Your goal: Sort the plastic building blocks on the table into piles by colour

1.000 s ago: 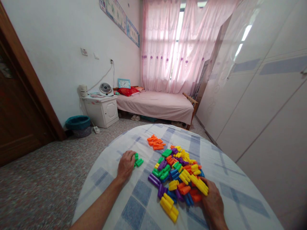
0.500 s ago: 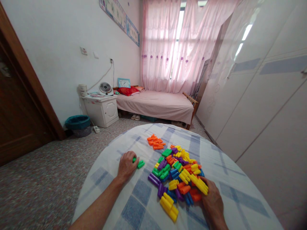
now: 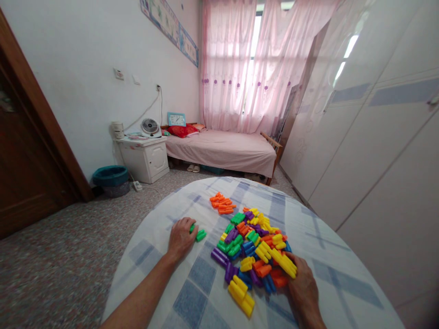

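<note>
A heap of coloured plastic blocks (image 3: pixel 255 249) in yellow, green, purple, orange and blue lies on a round table with a blue-checked cloth (image 3: pixel 192 292). My left hand (image 3: pixel 180 237) rests on the cloth left of the heap, fingers curled over green blocks (image 3: pixel 199 235). My right hand (image 3: pixel 302 285) sits at the heap's near right edge, fingers pressed against a long yellow block (image 3: pixel 284 263) and red ones. A small group of orange blocks (image 3: pixel 222 204) lies apart at the far side.
Beyond the table are a pink bed (image 3: pixel 222 153), a white nightstand (image 3: pixel 146 157) with a fan, a teal basin (image 3: pixel 110 177) on the speckled floor, a wooden door (image 3: pixel 24 151) at left and white wardrobes (image 3: pixel 377 151) along the right.
My left hand has closed a little further over the green blocks and shifted slightly toward me. My right hand stays at the heap's edge.
</note>
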